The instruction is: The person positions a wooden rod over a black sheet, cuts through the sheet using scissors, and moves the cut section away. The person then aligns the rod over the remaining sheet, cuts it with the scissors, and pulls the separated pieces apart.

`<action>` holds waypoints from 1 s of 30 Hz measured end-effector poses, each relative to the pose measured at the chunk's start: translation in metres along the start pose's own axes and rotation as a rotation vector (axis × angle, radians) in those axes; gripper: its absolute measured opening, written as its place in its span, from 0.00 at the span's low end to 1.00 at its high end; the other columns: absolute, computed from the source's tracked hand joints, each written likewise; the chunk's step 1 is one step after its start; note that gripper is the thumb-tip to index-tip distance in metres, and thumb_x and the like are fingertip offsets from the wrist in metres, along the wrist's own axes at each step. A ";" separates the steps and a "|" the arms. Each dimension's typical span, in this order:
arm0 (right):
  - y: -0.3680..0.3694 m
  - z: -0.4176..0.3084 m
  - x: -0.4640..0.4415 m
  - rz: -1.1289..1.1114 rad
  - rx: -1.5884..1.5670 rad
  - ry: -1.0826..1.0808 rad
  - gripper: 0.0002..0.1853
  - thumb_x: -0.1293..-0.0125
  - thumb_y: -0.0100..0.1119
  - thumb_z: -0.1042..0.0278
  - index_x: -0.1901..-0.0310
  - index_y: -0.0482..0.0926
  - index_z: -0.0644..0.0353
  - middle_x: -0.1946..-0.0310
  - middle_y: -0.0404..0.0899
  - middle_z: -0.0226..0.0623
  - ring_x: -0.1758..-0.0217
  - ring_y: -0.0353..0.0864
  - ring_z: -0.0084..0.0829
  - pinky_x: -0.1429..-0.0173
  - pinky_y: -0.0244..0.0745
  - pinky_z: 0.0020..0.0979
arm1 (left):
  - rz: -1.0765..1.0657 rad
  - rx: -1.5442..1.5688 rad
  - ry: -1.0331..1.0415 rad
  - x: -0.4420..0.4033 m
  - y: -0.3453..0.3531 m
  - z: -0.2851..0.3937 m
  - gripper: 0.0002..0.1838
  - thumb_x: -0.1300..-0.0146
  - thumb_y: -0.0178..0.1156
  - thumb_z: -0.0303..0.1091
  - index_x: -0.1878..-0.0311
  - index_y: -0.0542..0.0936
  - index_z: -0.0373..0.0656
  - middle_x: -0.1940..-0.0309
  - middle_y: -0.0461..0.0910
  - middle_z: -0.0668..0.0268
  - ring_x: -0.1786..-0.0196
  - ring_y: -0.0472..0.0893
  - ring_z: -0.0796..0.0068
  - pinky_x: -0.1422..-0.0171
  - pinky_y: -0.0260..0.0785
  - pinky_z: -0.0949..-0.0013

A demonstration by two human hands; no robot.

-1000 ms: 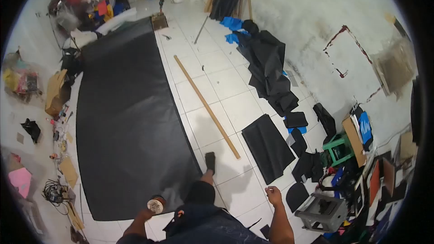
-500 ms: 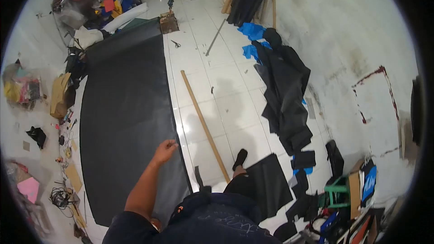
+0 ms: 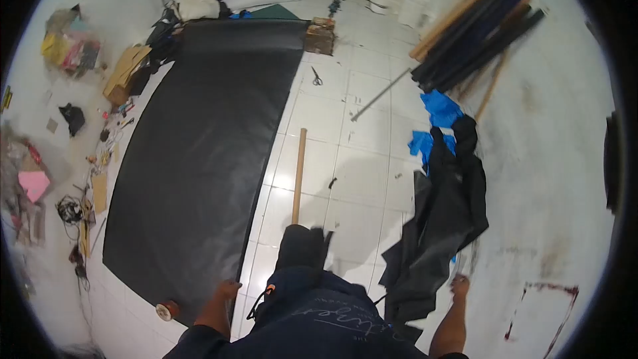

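My left hand (image 3: 228, 289) is low in the view, over the right edge of a long black sheet (image 3: 199, 159) spread on the floor. Its fingers look curled in, and nothing shows in them. Out to the right, my right hand (image 3: 460, 284) hangs beside a crumpled heap of black material (image 3: 438, 219). The fingers there are loosely bent and apart, holding nothing visible. A brown cardboard tube (image 3: 300, 176) lies on the tiles in front of me. Near the sheet's close end sits a small reddish-brown spool (image 3: 167, 310).
Scissors (image 3: 317, 77) and a thin metal bar (image 3: 380, 95) lie on the tiled floor. A block-like brown object (image 3: 319, 36) stands at the sheet's far corner. Several dark rolls (image 3: 475, 33) lean at the right wall, above blue scraps (image 3: 440, 109). Cables (image 3: 69, 209) lie along the left wall.
My view has swung right and my body has shifted. The left hand now appears lower, near the sheet's close end. My right hand has come into view at the right.
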State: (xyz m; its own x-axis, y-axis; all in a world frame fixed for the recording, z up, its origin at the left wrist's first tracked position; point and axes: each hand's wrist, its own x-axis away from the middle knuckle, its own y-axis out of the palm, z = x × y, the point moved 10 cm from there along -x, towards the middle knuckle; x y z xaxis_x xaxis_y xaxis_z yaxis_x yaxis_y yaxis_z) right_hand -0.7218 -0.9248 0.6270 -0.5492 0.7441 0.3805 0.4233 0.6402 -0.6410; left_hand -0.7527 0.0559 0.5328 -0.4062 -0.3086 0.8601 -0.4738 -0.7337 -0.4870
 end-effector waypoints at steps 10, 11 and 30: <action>0.300 -0.375 -0.144 -0.407 0.243 -0.661 0.07 0.32 0.59 0.67 0.57 0.80 0.61 0.71 0.78 0.30 0.71 0.75 0.22 0.66 0.72 0.28 | 0.242 0.143 0.179 -0.101 -0.109 0.303 0.34 0.36 0.58 0.59 0.45 0.80 0.34 0.45 0.79 0.43 0.41 0.77 0.45 0.34 0.68 0.53; 0.338 -0.390 -0.121 -0.516 0.389 -0.670 0.10 0.33 0.61 0.65 0.56 0.81 0.61 0.70 0.80 0.32 0.69 0.76 0.22 0.66 0.72 0.28 | 0.311 0.293 0.242 -0.114 -0.144 0.345 0.32 0.38 0.63 0.56 0.45 0.80 0.34 0.47 0.80 0.45 0.42 0.79 0.48 0.37 0.70 0.56; 0.654 -0.819 -0.364 -0.957 1.097 -0.979 0.26 0.38 0.64 0.45 0.50 0.80 0.60 0.56 0.84 0.48 0.53 0.84 0.46 0.45 0.78 0.41 | 0.279 0.944 -0.238 -0.210 -0.053 0.582 0.26 0.43 0.67 0.52 0.55 0.84 0.36 0.54 0.84 0.48 0.46 0.81 0.51 0.38 0.71 0.56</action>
State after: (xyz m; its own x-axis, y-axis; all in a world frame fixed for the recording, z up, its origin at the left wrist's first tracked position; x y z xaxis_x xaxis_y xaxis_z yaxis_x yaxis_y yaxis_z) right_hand 0.3452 -0.6204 0.6156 -0.6601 -0.4270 0.6180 -0.6918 0.0251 -0.7217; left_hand -0.1876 -0.1926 0.4664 -0.1927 -0.5790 0.7922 0.4674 -0.7640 -0.4447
